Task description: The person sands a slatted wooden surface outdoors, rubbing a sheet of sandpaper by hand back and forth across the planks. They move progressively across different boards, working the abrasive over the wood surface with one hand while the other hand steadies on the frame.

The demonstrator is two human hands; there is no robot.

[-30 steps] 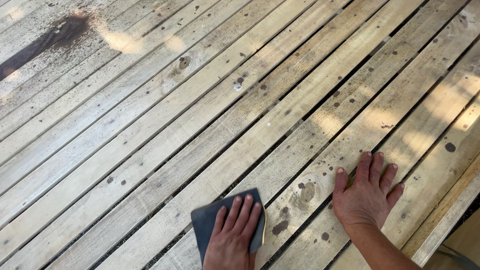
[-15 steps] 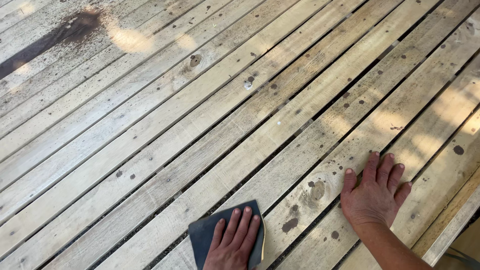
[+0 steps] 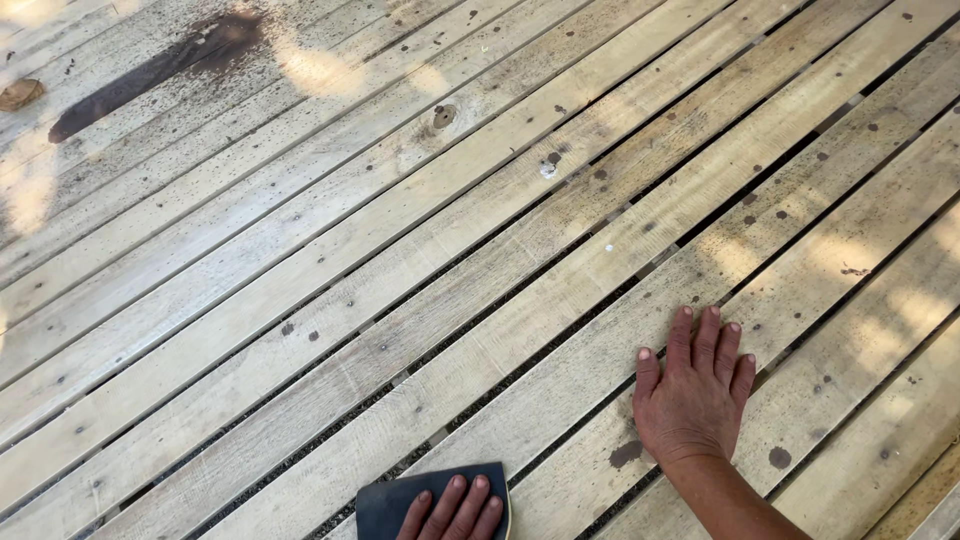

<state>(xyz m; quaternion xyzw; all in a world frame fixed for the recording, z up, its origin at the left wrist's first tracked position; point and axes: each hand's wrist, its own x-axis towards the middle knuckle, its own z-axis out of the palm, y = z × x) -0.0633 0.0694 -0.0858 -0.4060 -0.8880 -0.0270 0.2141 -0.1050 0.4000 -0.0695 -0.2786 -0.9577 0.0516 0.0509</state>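
My left hand (image 3: 452, 510) shows only its fingers at the bottom edge. They lie flat on a dark grey sanding sheet (image 3: 385, 505) and press it onto a pale wooden plank (image 3: 400, 400). My right hand (image 3: 692, 395) rests palm down on a neighbouring plank to the right, fingers spread a little, holding nothing. Its forearm runs off the bottom right corner. Most of the sheet and my left hand are cut off by the frame.
The surface is long weathered slats (image 3: 400, 280) running diagonally, with dark gaps between them and small dark spots. A long dark stain (image 3: 160, 70) marks the far left, a knot (image 3: 443, 117) sits beyond it, and a brown leaf (image 3: 18, 93) lies at the left edge.
My left hand and the sanding sheet have slid back toward me, down to the bottom edge of the view. My right hand has stayed flat on its plank.
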